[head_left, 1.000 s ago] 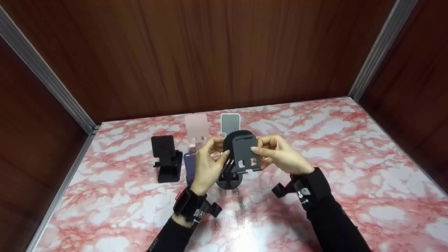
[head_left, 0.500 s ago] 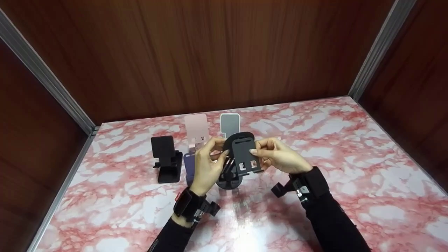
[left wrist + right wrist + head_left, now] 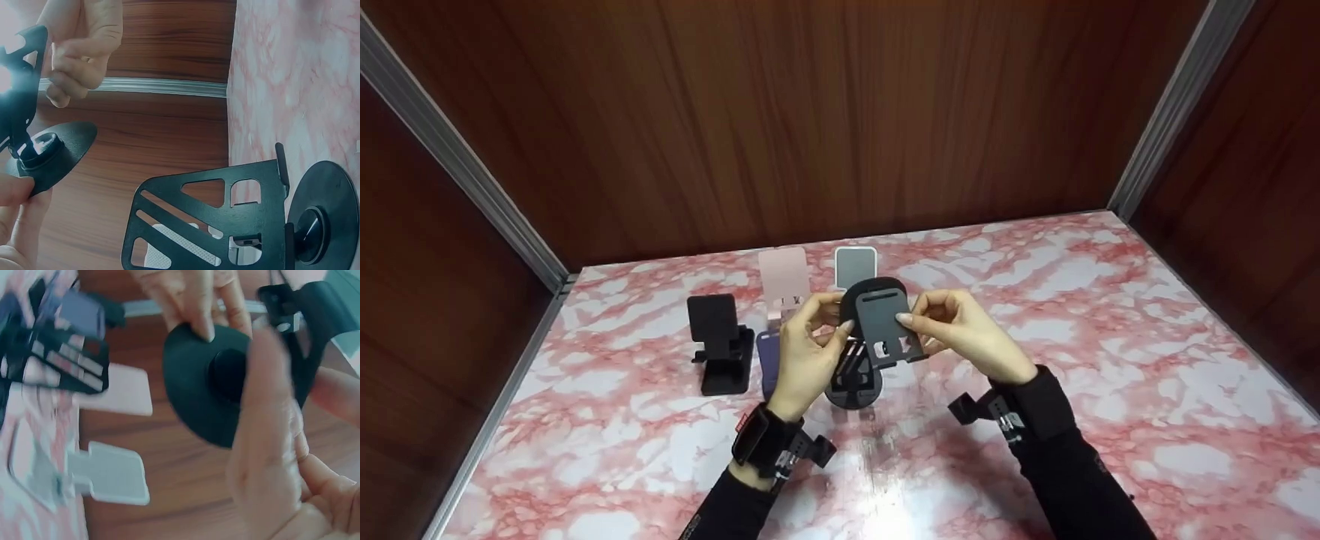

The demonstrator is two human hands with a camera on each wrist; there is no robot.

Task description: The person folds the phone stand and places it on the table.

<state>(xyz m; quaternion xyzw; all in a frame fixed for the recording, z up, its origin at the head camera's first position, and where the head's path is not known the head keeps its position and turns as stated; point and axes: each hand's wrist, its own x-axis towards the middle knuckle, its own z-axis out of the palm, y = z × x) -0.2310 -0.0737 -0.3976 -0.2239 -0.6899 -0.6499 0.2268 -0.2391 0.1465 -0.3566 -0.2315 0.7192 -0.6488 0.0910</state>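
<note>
Both hands hold a black phone stand raised off the table, its slotted plate facing the head camera. My left hand pinches the edge of the stand's round base, which shows from below in the right wrist view. My right hand pinches the plate's right edge between thumb and fingers. Just below and behind the held stand, a second black phone stand with diagonal slots stands on its round base; in the head view the held one partly covers it.
Left of the hands stands a black phone stand with a rectangular base. A purple stand is partly hidden by the left hand. Behind are a pink stand and a grey, white-edged one. Wood-pattern walls enclose the marbled table.
The plate of the held stand tilted down half a second ago and now tips back up, its face lighter. Both hands keep their grip in nearly the same place.
</note>
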